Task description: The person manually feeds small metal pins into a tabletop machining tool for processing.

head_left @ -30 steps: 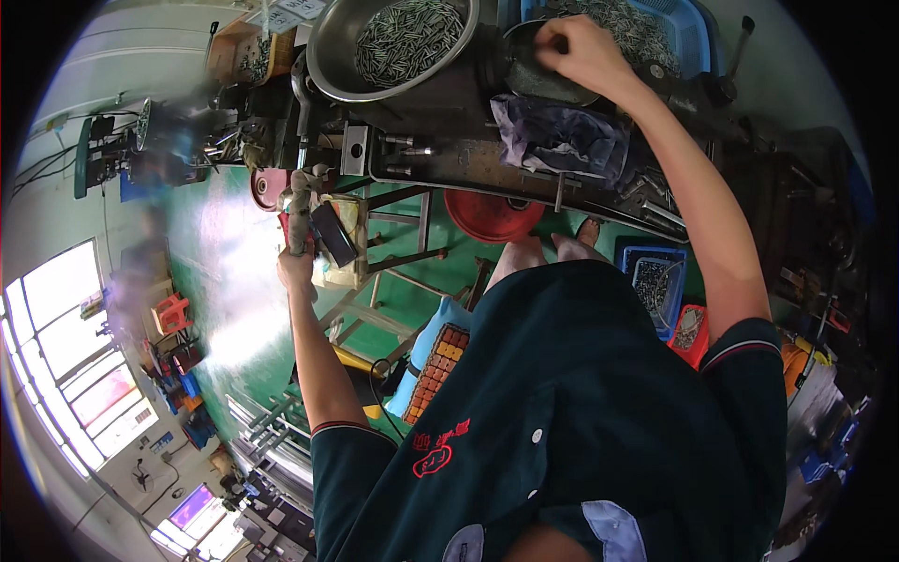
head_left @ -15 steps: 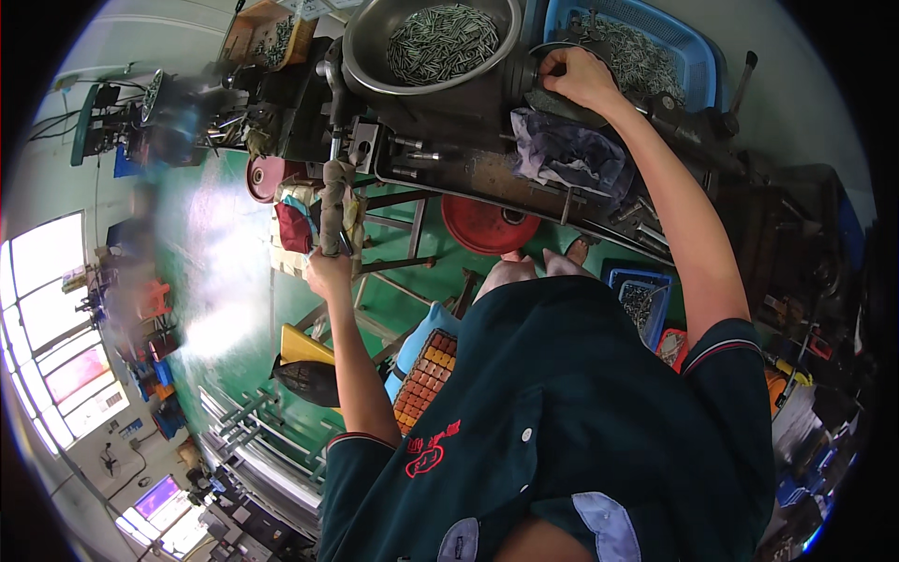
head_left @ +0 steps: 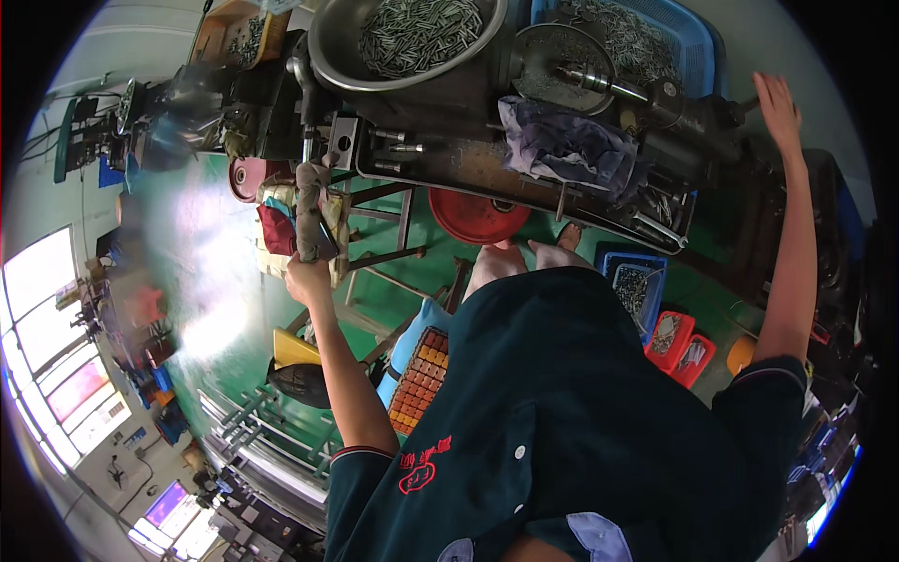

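Note:
My left hand (head_left: 309,279) is closed around the lower end of a long lever (head_left: 308,201) whose grip is wrapped in cloth. At the far right my right hand (head_left: 779,110) has its fingers stretched out, beside a short dark lever (head_left: 749,105) on the bench machine; the hand partly hides the lever, and whether the palm presses on it is unclear. Between my hands the machine's bright metal spindle (head_left: 585,77) lies over a round pan (head_left: 534,80) with small metal bits. A steel basin (head_left: 323,56) of metal pins stands to its left.
A blue basket (head_left: 704,47) of metal pins stands behind the machine. A crumpled dark cloth (head_left: 567,145) lies over the front tray (head_left: 468,169). Below are a red round stool (head_left: 459,220), a blue bin (head_left: 655,304) and red bins (head_left: 676,361) of parts. A beaded seat (head_left: 421,379) is beside me.
My right hand has left the spindle and moved right to the short dark lever, its pinched fingers now spread. My left hand keeps its hold on the wrapped lever. The view has shifted slightly.

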### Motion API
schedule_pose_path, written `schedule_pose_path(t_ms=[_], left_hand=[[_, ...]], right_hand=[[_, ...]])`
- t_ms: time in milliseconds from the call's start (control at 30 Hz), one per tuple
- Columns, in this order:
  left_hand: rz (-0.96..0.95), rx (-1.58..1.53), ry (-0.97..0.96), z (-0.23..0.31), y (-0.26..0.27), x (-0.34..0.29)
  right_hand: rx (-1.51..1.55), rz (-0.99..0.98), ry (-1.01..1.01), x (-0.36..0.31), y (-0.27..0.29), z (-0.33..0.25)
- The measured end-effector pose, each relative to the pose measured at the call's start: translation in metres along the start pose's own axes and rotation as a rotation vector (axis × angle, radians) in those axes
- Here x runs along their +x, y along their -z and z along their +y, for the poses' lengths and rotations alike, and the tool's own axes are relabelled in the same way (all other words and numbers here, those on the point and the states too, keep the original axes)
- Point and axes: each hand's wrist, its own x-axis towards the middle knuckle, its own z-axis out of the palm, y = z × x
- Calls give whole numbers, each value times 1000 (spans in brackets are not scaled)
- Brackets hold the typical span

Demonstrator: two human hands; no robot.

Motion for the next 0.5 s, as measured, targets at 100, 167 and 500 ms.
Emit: schedule_pose_path(t_ms=[100,167,500], left_hand=[[18,10,-23,-4,-1,1],[15,-9,-25,4,5,-4],[5,-19,-25,-1,-3,4]], right_hand=[[18,91,-62,-55,4,17],[-3,43,-117,-87,29,3],[-125,-171,-430,-153,69,-51]])
